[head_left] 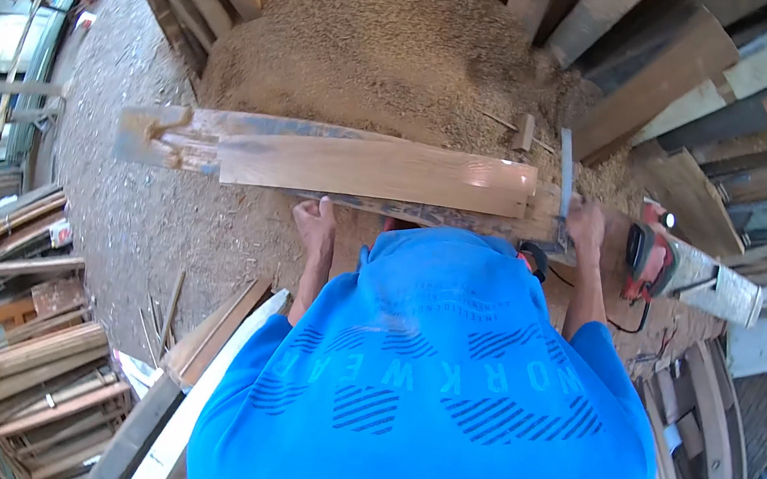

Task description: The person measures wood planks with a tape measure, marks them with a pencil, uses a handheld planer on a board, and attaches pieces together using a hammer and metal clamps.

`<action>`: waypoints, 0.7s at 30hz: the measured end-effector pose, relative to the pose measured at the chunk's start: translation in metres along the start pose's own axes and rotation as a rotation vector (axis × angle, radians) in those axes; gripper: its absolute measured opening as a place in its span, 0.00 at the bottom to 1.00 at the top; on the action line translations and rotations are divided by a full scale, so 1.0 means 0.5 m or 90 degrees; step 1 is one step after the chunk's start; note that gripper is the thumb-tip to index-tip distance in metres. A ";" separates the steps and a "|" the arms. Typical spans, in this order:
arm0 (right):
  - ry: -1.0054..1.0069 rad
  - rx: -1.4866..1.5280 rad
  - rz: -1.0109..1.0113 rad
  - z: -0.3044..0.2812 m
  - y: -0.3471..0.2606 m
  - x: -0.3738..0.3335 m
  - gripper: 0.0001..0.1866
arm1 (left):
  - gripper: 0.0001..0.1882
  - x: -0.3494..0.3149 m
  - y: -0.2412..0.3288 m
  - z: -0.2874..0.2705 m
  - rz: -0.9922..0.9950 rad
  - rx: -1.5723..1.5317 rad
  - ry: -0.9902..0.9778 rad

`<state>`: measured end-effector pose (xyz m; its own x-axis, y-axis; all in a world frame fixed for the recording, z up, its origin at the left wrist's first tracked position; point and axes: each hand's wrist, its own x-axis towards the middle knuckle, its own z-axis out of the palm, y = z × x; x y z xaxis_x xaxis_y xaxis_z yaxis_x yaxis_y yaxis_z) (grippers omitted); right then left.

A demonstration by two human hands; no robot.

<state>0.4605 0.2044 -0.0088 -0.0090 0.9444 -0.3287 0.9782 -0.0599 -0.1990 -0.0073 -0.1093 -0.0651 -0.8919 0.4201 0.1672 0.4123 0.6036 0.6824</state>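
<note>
A long reddish-brown wooden board (355, 166) lies across a narrow, stained workbench plank (285, 128). My left hand (313, 226) is at the near side of this plank, left of my body. Its fingers are curled, with one digit pointing up at the plank's edge; nothing shows in it. At the right end of the plank my right hand (586, 227) is closed, and what it grips is hidden. Just beyond its knuckles a thin pale strip (566, 169) sticks out away from me.
Right of my right hand, a red-and-black power tool (647, 255) sits on a pale beam (725, 290), a dark cord below it. Sawdust (334, 49) is heaped beyond the plank. Timber boards (663, 83) lean at the far right; stacked wood (28, 363) stands at the left.
</note>
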 end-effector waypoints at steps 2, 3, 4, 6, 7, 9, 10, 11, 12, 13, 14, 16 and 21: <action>-0.041 0.115 -0.124 0.047 -0.059 0.003 0.17 | 0.17 0.000 -0.053 -0.006 -0.330 -0.221 -0.190; -0.036 0.189 -0.204 0.072 -0.086 -0.002 0.16 | 0.22 -0.006 -0.052 -0.009 -0.467 -0.449 -0.229; -0.030 0.187 -0.194 0.113 -0.077 0.009 0.16 | 0.22 -0.002 -0.026 -0.004 -0.465 -0.451 -0.241; 0.163 0.054 -0.234 0.229 -0.036 0.041 0.18 | 0.23 0.021 0.059 0.012 -0.699 -0.476 -0.199; 0.171 0.050 -0.221 0.266 -0.004 0.045 0.18 | 0.23 0.033 0.076 0.024 -0.696 -0.477 -0.216; -0.030 0.042 -0.152 0.227 -0.110 0.013 0.21 | 0.25 0.038 0.018 -0.010 -0.679 -0.473 -0.170; -0.120 0.021 -0.120 0.185 -0.147 -0.012 0.23 | 0.25 0.037 -0.002 -0.018 -0.671 -0.506 -0.198; -0.167 0.012 -0.103 0.152 -0.161 -0.032 0.25 | 0.25 0.043 -0.008 -0.017 -0.654 -0.540 -0.233; -0.199 0.001 -0.109 0.154 -0.148 -0.040 0.27 | 0.24 0.054 -0.005 -0.016 -0.661 -0.566 -0.273; -0.111 0.087 -0.097 0.158 -0.145 -0.071 0.30 | 0.23 0.060 -0.014 -0.016 -0.669 -0.594 -0.301; -0.128 0.022 -0.106 0.157 -0.140 -0.089 0.30 | 0.22 0.068 -0.017 -0.008 -0.679 -0.597 -0.297; -0.263 0.033 -0.114 0.120 -0.169 -0.141 0.31 | 0.21 0.061 -0.020 -0.002 -0.695 -0.603 -0.265; -0.442 0.106 -0.086 0.060 -0.243 -0.195 0.34 | 0.23 0.071 -0.039 -0.014 -0.646 -0.481 -0.305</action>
<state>0.3366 0.1101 0.0197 -0.3109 0.5274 -0.7907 0.9153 -0.0580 -0.3986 -0.0482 -0.1110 -0.0675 -0.5238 0.3023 -0.7964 -0.7241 0.3343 0.6032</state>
